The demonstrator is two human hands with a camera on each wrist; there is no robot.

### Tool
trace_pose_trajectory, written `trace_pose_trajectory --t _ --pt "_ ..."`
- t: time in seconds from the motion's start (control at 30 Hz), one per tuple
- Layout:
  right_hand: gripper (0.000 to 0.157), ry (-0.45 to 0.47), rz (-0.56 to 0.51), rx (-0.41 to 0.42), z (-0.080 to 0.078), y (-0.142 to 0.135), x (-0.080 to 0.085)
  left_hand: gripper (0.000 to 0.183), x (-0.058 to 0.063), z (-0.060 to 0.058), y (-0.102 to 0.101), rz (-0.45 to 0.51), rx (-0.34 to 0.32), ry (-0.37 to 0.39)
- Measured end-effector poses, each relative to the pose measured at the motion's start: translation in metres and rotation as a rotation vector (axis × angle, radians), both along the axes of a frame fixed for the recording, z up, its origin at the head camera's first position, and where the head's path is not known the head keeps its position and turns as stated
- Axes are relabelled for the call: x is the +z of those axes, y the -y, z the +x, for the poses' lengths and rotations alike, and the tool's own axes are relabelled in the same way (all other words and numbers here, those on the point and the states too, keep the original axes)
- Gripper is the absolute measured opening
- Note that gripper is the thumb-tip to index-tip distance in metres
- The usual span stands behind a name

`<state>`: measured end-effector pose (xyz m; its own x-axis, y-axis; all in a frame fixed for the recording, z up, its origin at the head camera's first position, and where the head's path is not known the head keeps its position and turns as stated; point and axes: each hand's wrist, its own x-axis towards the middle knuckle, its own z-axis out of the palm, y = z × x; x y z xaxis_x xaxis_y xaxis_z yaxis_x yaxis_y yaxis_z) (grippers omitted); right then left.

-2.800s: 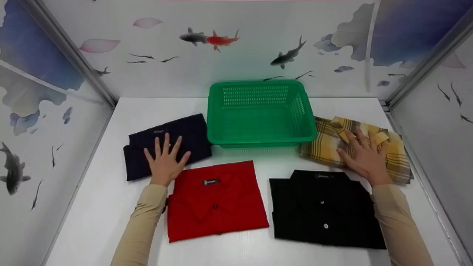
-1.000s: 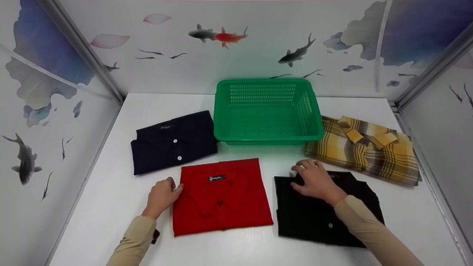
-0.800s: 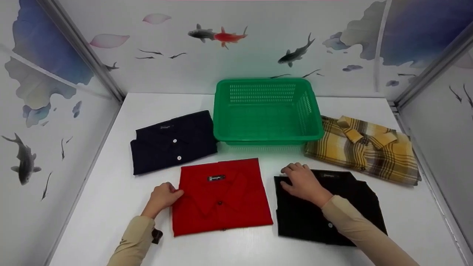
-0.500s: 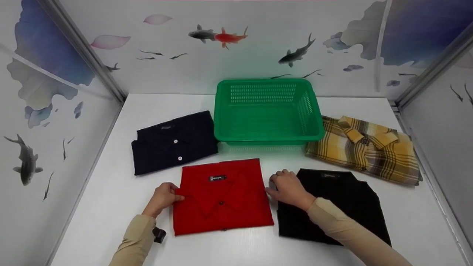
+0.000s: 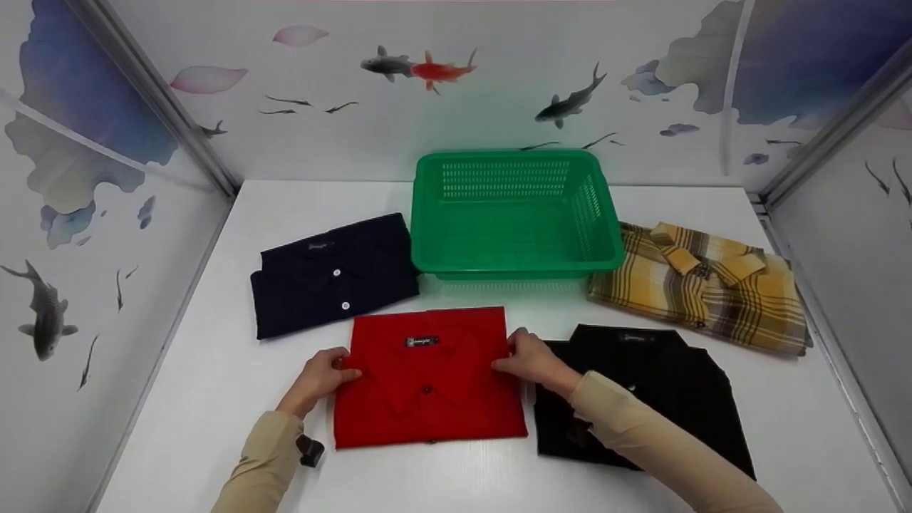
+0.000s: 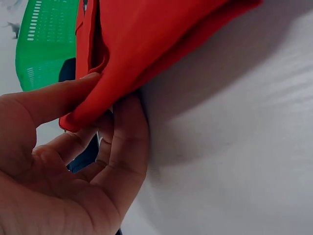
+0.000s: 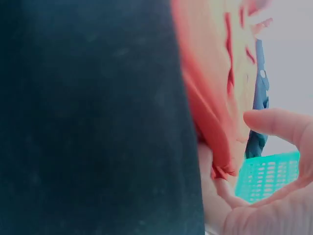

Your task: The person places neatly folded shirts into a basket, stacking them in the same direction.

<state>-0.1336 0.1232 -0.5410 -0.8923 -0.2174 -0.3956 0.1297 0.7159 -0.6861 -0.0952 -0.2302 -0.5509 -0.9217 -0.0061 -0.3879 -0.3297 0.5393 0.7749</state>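
A folded red shirt (image 5: pixel 442 413) lies at the front middle of the white table. My left hand (image 5: pixel 313 381) pinches its left edge, thumb on top and fingers underneath; the left wrist view shows the red cloth raised between them. At the right edge, my right hand (image 5: pixel 534 362) has its fingers tucked under the cloth, while the thumb (image 7: pixel 269 122) hovers over it with a small gap in the right wrist view. Beneath my right forearm lies a folded black shirt (image 5: pixel 677 399), its left part partly covered by the hand and sleeve.
A green plastic basket (image 5: pixel 516 268) with nothing in it stands at the back middle of the table (image 5: pixel 185 399). Left of it lies a folded navy shirt (image 5: pixel 299 292), right of it a folded yellow plaid shirt (image 5: pixel 755 306). Patterned walls enclose the back and sides.
Both hands have left the navy and plaid shirts and come to the red shirt's sides. The left took hold first; the right slid left across the black shirt to the red one's right edge.
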Motion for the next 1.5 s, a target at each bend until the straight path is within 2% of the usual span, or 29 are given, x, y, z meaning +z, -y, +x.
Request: trace_pose_trajectory --t 0.1,0.2,0.37,0.53,0.67,0.8,0.9,1.07,1.17,1.37,1.5 --pt "0.043 0.076 -0.094 -0.08 -0.005 -0.003 -0.001 0.013 -0.001 -0.002 -0.002 0.014 -0.002 -0.004" --pt "0.047 0.125 -0.145 -0.115 -0.01 -0.006 0.0 0.013 -0.001 -0.006 -0.003 0.031 -0.022 -0.011" --pt "0.032 0.131 -0.174 -0.115 -0.015 -0.007 0.002 0.021 0.001 -0.015 -0.008 0.064 -0.049 0.007" --pt "0.026 0.063 -0.229 -0.097 -0.014 -0.008 0.004 0.04 0.008 -0.025 -0.014 0.095 -0.053 0.021" --pt "0.027 -0.004 -0.27 -0.076 -0.014 -0.014 0.007 0.029 0.012 -0.032 -0.018 0.103 -0.067 -0.008" --pt "0.028 -0.022 -0.287 -0.075 -0.013 -0.024 0.011 0.036 0.014 -0.037 -0.022 0.116 -0.085 -0.016" --pt "0.029 -0.028 -0.312 -0.068 -0.01 -0.032 0.015 0.041 0.016 -0.038 -0.024 0.125 -0.093 -0.004" --pt "0.029 -0.098 -0.324 -0.039 -0.003 -0.042 0.02 0.017 0.021 -0.038 -0.026 0.153 -0.136 -0.035" --pt "0.028 -0.149 -0.321 -0.005 0.002 -0.047 0.024 0.011 0.024 -0.036 -0.026 0.18 -0.165 -0.056" --pt "0.027 -0.236 -0.348 0.034 0.01 -0.054 0.035 0.022 0.037 -0.033 -0.024 0.232 -0.209 -0.102" --pt "0.025 -0.285 -0.36 0.017 0.01 -0.056 0.042 0.027 0.048 -0.036 -0.027 0.19 -0.229 -0.118"
